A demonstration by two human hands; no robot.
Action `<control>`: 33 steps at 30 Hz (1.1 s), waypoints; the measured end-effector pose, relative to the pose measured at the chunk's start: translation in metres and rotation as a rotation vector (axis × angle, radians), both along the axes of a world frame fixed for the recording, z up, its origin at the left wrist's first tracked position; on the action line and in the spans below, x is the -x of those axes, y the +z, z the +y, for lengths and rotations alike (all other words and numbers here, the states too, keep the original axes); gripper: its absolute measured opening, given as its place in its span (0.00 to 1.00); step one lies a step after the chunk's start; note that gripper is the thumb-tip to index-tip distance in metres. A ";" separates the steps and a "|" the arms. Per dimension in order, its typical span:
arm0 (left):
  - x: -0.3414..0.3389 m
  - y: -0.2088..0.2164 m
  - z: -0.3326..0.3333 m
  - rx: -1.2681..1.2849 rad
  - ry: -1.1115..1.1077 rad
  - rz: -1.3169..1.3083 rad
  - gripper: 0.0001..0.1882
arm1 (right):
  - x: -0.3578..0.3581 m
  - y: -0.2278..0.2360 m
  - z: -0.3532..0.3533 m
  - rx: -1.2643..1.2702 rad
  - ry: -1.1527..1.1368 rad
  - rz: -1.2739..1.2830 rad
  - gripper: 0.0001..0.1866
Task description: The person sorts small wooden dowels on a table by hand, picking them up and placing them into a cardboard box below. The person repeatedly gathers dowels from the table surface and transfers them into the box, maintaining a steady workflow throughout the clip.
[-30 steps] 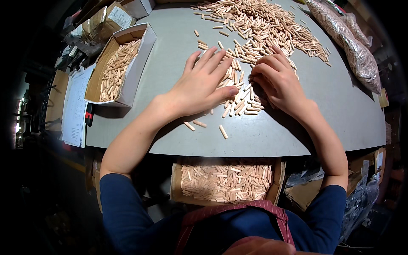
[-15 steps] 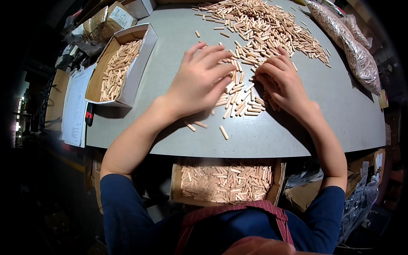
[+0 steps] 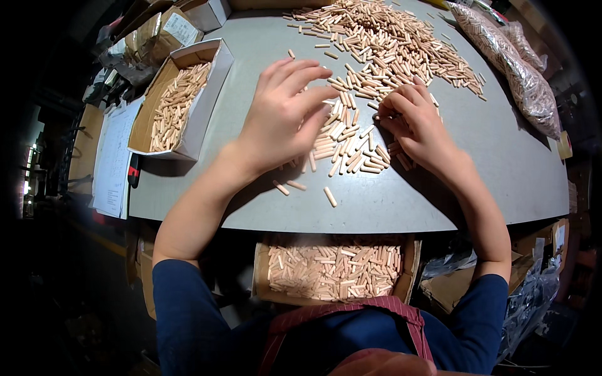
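Observation:
Short wooden dowels (image 3: pixel 354 156) lie loose on the grey table between my two hands. My left hand (image 3: pixel 285 106) hovers over the left side of this small spread, palm down. Its fingers are stretched and apart, holding nothing that shows. On the other side, my right hand (image 3: pixel 414 119) has its fingers curled in a pinch. The end of a wooden dowel (image 3: pixel 376 117) shows at its fingertips; the rest is hidden. Beyond both hands, a large heap of dowels (image 3: pixel 389 44) covers the far part of the table and runs into the small spread.
A white cardboard box (image 3: pixel 212 94) part-filled with dowels stands at left, beside papers (image 3: pixel 115 156) and a red-and-black tool (image 3: pixel 133 170). An open carton (image 3: pixel 261 285) of dowels sits below the table's front edge. A clear bag (image 3: pixel 533 100) full of dowels lies at far right.
My left hand has drawn back to the left, uncovering more dowels in the middle. My right hand stays nearly in place, its fingers still curled.

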State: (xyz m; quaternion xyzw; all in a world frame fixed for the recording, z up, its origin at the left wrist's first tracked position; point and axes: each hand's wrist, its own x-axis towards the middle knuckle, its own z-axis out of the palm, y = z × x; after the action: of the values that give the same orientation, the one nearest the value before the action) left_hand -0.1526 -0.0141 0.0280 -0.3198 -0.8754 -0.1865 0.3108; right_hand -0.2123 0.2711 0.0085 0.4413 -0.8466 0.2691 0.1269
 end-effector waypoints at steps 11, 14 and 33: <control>-0.016 -0.007 0.019 -0.074 -0.229 -0.064 0.09 | -0.031 0.014 -0.019 0.130 0.295 -0.042 0.08; -0.016 -0.002 0.015 -0.191 -0.177 -0.145 0.04 | -0.032 0.017 -0.019 0.171 0.233 -0.048 0.08; 0.026 0.012 -0.045 -0.343 0.252 -0.538 0.16 | -0.036 0.006 -0.017 -0.479 0.234 0.072 0.55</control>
State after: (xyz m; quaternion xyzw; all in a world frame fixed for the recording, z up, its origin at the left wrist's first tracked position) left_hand -0.1784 -0.0595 0.0404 -0.0915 -0.9145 -0.3688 0.1388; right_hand -0.1766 0.2542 0.0149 0.5628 -0.8244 0.0580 0.0167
